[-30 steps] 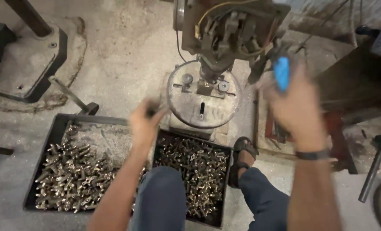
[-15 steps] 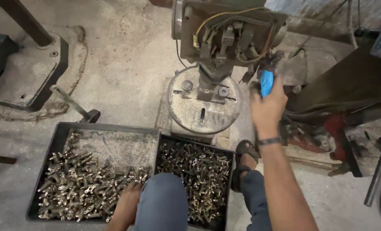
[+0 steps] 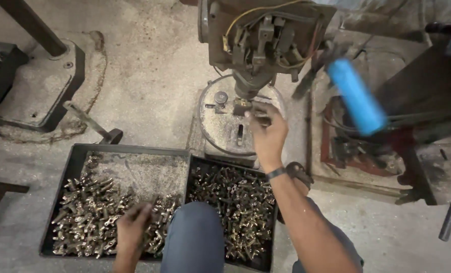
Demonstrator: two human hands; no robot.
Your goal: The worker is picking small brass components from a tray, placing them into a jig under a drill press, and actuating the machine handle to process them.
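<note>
Head view
Left hand (image 3: 133, 228): down in the left tray (image 3: 78, 156), fingers curled among the brass fittings (image 3: 86, 220) piled there; whether it has one pinched cannot be told.
Right hand (image 3: 267, 130): stretched forward onto the round machine table (image 3: 220, 129), fingers bent around a small dark piece (image 3: 262, 115) just under the spindle; a band sits on the wrist.
Left tray contents: brass fittings heaped toward the near side, fine metal swarf spread across the far part.
Right tray (image 3: 271, 222): touching the left tray side by side, filled with more small brass parts (image 3: 233, 210).
Drill press (image 3: 263, 35): grey head with exposed wires, standing over the round table, straight ahead of the person.
Blue handle (image 3: 357, 96): blurred, tilted, to the right of the press head, apart from the right hand.
Knee (image 3: 192, 237): in blue trousers, between the two trays at the near edge.
Floor (image 3: 149, 65): dusty concrete, a second machine base (image 3: 38, 86) at far left.
</note>
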